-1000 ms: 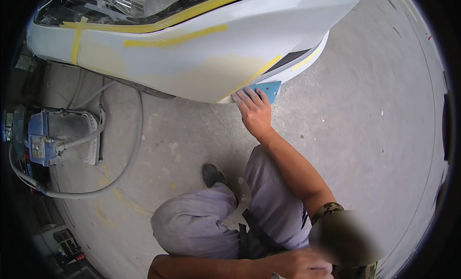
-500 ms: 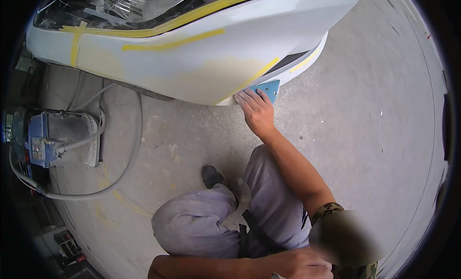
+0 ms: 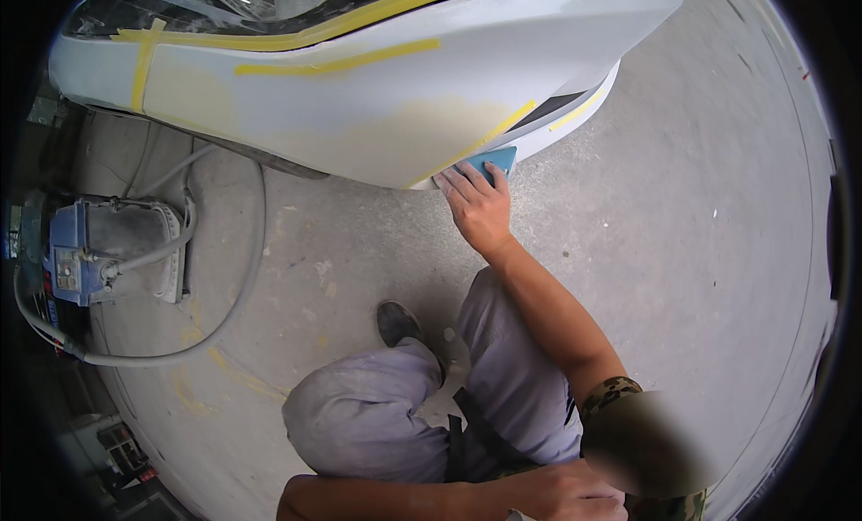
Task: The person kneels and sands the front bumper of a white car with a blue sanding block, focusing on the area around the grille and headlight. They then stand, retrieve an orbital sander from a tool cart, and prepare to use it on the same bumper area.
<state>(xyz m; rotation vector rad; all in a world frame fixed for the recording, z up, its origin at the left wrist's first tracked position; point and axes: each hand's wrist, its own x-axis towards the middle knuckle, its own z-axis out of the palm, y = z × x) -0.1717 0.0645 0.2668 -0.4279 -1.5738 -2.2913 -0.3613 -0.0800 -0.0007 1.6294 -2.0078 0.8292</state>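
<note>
My right hand (image 3: 480, 211) presses a blue sandpaper sheet (image 3: 496, 163) against the lower edge of a car bumper (image 3: 341, 131). Its fingers are bent over the sheet, and the fingertips look dusty. The bumper is white with a beige sanded patch, and strips of yellow tape (image 3: 485, 144) run along it, one just above my fingers. Across my lap lies my left forearm, with my left hand (image 3: 579, 492) at the bottom edge beside the right sleeve. Its fingers are curled together; what they hold, if anything, is hidden.
A blue and grey vacuum machine (image 3: 117, 252) stands on the concrete floor (image 3: 700, 297) at the left, its grey hose (image 3: 256, 252) looped over the floor. Above the bumper sits a headlight (image 3: 260, 0) edged with tape. My dark shoe (image 3: 397, 323) is below the bumper.
My right hand and the sandpaper have slid a little left along the bumper edge, and the sheet shows less of its surface. The view has shifted slightly. My left hand stays put.
</note>
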